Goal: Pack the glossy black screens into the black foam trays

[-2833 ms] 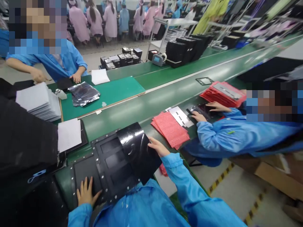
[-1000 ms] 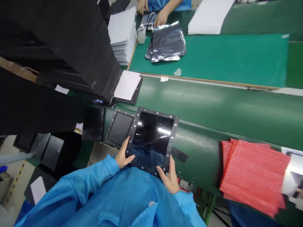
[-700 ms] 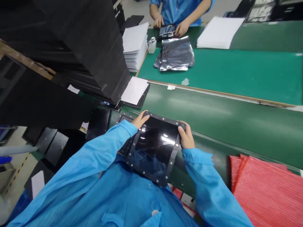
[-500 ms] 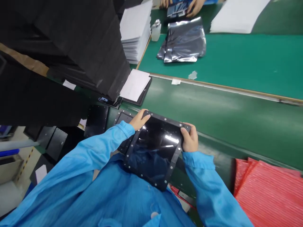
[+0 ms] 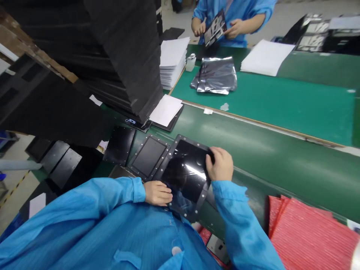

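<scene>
A black framed panel (image 5: 185, 176) with a glossy screen and silvery dots along its border lies before me, close to my body. My right hand (image 5: 221, 164) is closed round its right edge, thumb over the glossy face. At the near left edge my left hand (image 5: 158, 193) is closed, its fingers over the frame; its thumb is hidden. Touching or slightly under the panel's left side is a similar black frame (image 5: 149, 155) with a matte centre. Another dark plate (image 5: 119, 144) lies farther left.
A tall black stack (image 5: 132, 63) rises at left, beside white sheets (image 5: 165, 110) on a black tray. Red bubble bags (image 5: 312, 232) lie at right. Across the green bench (image 5: 281, 108) are silver bags (image 5: 218, 75), a small bottle (image 5: 191, 62) and a co-worker's hands (image 5: 234, 29) holding a dark panel.
My left hand has moved from the panel's far left corner to its near left edge. The panel has shifted slightly, uncovering more of the matte frame. My view has tilted up.
</scene>
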`<state>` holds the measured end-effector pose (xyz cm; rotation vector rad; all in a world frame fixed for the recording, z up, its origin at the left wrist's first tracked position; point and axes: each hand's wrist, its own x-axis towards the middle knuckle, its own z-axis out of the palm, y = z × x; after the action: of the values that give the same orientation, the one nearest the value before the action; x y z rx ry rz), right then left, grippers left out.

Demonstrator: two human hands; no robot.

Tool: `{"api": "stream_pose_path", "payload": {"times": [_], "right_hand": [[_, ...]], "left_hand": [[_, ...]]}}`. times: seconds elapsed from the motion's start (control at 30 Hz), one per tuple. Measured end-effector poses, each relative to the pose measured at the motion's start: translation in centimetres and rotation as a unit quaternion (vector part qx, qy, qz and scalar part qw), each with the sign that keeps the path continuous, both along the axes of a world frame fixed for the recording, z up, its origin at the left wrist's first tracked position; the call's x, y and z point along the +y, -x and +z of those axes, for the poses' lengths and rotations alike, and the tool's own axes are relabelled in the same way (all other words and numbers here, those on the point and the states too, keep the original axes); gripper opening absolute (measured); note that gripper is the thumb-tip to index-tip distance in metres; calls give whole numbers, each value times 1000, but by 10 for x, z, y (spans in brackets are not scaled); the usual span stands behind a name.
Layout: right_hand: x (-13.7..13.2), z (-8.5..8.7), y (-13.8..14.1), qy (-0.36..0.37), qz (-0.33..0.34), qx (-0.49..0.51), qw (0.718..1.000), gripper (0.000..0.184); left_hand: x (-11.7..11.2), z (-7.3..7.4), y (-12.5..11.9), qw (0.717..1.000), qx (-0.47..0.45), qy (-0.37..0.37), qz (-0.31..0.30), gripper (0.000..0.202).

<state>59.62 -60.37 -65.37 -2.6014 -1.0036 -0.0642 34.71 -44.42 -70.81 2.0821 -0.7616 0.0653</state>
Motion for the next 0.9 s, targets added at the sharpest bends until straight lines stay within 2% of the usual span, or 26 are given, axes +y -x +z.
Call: {"api": "stream_pose_path", "payload": {"times": [0.07,0.13,0.23,0.33,0.4,0.47,0.53,0.6,0.63,0.67,0.73,0.77,0.83,0.9], "right_hand": [[13,3,6,33,96,-36,994,25],[25,4,11,50,159,-69,984,29],[32,5,13,56,185,-120,974,34],[31,4,10,76,190,-139,969,35],[31,4,11,107,181,-125,970,34],[36,2,17,150,144,-109,972,33],[45,1,30,200,79,-95,972,34],[52,3,51,251,10,-70,965,38],[53,5,65,275,-14,-51,960,39],[51,9,82,297,-29,-31,954,41],[40,17,127,338,-44,9,940,44],[32,20,152,356,-48,27,933,46],[13,22,204,386,-70,52,919,55],[0,19,244,397,-91,69,911,68]], "left_hand": [[-2,-13,-2,998,-59,11,15,25],[-5,-19,-8,994,-105,15,38,25],[-13,-20,-13,987,-143,26,68,25],[-20,-15,-19,986,-140,53,79,23],[-14,-12,-24,986,-134,67,66,21],[2,-14,-25,987,-130,87,48,24],[29,-29,-21,987,-86,116,68,36],[63,-58,-13,982,41,118,144,44],[81,-75,-9,967,131,99,193,46],[96,-93,-6,941,228,67,242,47],[116,-124,-3,869,386,-4,309,52],[119,-135,-4,840,432,-30,328,56],[114,-146,-10,801,477,-54,359,62],[100,-143,-17,770,494,-46,401,63]]}}
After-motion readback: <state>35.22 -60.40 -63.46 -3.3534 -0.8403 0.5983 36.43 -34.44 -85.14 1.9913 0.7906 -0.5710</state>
